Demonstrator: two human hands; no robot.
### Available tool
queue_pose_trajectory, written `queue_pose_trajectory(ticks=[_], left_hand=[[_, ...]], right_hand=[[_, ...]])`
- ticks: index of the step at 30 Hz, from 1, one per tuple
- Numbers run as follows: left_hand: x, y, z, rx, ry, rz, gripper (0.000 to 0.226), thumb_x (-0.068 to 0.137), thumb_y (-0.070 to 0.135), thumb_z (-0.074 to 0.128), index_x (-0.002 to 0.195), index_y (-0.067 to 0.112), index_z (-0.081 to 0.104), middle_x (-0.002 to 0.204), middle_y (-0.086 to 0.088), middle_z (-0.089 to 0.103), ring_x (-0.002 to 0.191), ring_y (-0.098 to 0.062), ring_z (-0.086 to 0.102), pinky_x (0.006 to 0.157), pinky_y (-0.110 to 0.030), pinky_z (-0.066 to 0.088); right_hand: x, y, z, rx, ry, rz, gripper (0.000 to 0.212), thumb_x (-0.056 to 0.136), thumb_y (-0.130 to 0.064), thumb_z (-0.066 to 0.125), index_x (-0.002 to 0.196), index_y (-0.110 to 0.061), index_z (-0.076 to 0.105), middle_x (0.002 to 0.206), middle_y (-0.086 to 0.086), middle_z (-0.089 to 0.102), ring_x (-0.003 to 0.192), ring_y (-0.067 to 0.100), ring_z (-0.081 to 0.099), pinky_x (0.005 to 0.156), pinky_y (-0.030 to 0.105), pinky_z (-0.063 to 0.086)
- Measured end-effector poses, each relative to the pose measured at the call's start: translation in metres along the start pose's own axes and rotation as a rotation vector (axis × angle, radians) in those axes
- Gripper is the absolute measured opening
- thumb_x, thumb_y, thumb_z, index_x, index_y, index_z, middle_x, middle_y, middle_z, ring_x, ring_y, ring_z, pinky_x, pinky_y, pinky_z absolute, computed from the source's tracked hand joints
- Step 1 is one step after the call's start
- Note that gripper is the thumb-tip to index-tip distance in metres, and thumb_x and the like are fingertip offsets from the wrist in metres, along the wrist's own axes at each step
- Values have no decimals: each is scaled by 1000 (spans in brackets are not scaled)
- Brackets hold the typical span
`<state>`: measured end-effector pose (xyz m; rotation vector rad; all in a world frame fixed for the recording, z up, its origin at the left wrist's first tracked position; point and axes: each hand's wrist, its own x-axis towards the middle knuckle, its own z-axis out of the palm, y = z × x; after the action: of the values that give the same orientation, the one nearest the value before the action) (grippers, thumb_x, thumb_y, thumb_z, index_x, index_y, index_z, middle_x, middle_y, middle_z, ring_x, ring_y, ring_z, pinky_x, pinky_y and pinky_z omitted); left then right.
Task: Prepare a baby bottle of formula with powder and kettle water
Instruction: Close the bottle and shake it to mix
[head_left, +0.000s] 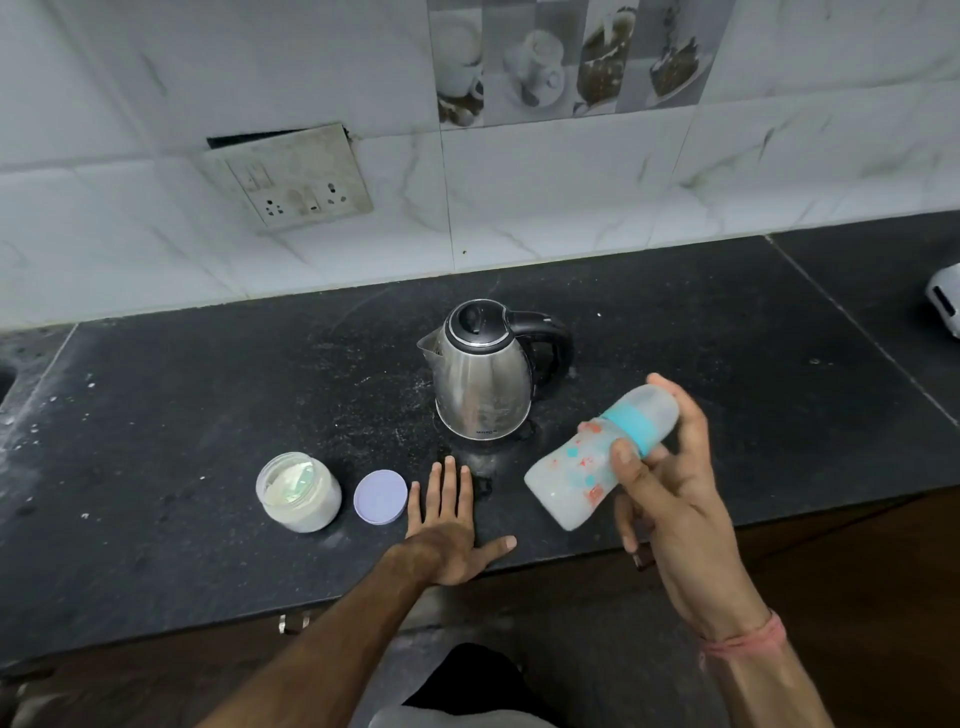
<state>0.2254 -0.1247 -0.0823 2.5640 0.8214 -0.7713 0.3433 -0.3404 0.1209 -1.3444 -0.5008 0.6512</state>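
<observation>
R hand fingers gripping bottle, tilting, cap at 1 o'clock, milky inside | L hand lying flat, fingers straight | black surface, white tile wall

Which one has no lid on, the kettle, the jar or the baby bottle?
The clear plastic jar of white powder is open; its round lilac lid lies beside it. The steel kettle and the capped bottle are closed.

L hand flat, fingers spread, palm down; R hand raised, fingers curled gripping.
</observation>
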Motion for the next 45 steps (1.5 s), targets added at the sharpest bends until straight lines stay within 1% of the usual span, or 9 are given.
queue_pose_trajectory(ticks=[4, 10, 16, 20, 28, 32, 39, 43, 45], left_hand=[[-1, -3, 1, -24, 14, 28, 166, 40, 114, -21, 170, 12, -34, 172, -12, -51, 160, -31, -47, 133, -62, -21], [-2, 0, 1, 3, 3, 4, 131, 94, 99, 27, 171, 12, -33, 174, -11, -48, 161, -31, -46, 134, -62, -21], [0, 2, 4, -41, 12, -7, 131, 95, 98, 31, 171, 13, -32, 174, -9, -49, 160, -28, -47, 133, -61, -23], [0, 1, 6, -33, 22, -9, 131, 95, 97, 35, 172, 13, -31, 171, -8, -50, 161, -29, -46, 133, -61, -23], [-1, -5, 10, -40, 68, 10, 135, 91, 101, 33, 172, 15, -31, 176, -8, -47, 162, -26, -45, 134, -59, -22], [-1, -4, 11, -77, 81, 28, 135, 91, 103, 33, 172, 16, -32, 174, -5, -49, 160, -25, -47, 133, -58, -25], [-2, -5, 11, -66, 111, 29, 135, 91, 102, 33, 173, 15, -30, 176, -6, -46, 162, -25, -44, 134, -57, -23], [-3, -7, 12, -74, 95, 29, 136, 91, 102, 34, 173, 15, -30, 177, -7, -45, 163, -26, -44, 134, -58, -22], [-2, -8, 12, -67, 108, 31, 136, 91, 102, 35, 173, 15, -30, 177, -6, -45, 163, -25, -44, 134, -58, -22]], right_hand=[[-1, -1, -2, -57, -95, 16, 74, 99, -26, 71, 160, -43, 35, 127, 16, 76, 70, 8, 65, 40, 24, 44], [0, -3, 0, -53, -43, 9, 77, 93, -29, 71, 160, -41, 36, 122, 12, 78, 65, 6, 65, 38, 24, 43], [13, 7, -18, 52, 260, -51, 68, 97, -32, 70, 157, -40, 40, 126, 13, 74, 88, 17, 68, 41, 27, 45], [3, 20, -3, 13, -45, 11, 75, 96, -27, 80, 158, -42, 41, 129, 19, 75, 96, 28, 74, 39, 30, 46], [-8, 40, 5, -34, 75, -17, 75, 95, -18, 76, 159, -36, 42, 118, 8, 77, 90, 16, 73, 43, 23, 48], [-3, 45, -10, 46, 331, 1, 67, 97, -31, 73, 157, -41, 43, 124, 8, 77, 66, 11, 61, 39, 25, 44], [-1, 44, -12, 353, 286, 73, 52, 105, -30, 64, 155, -36, 52, 134, 10, 72, 102, 23, 68, 44, 24, 45], [0, 37, -5, 149, 38, 50, 65, 101, -19, 67, 159, -40, 45, 132, 18, 76, 93, 25, 68, 43, 26, 46], [2, 38, -5, 199, 127, 14, 65, 102, -20, 66, 160, -36, 43, 130, 16, 77, 91, 23, 66, 42, 25, 46]])
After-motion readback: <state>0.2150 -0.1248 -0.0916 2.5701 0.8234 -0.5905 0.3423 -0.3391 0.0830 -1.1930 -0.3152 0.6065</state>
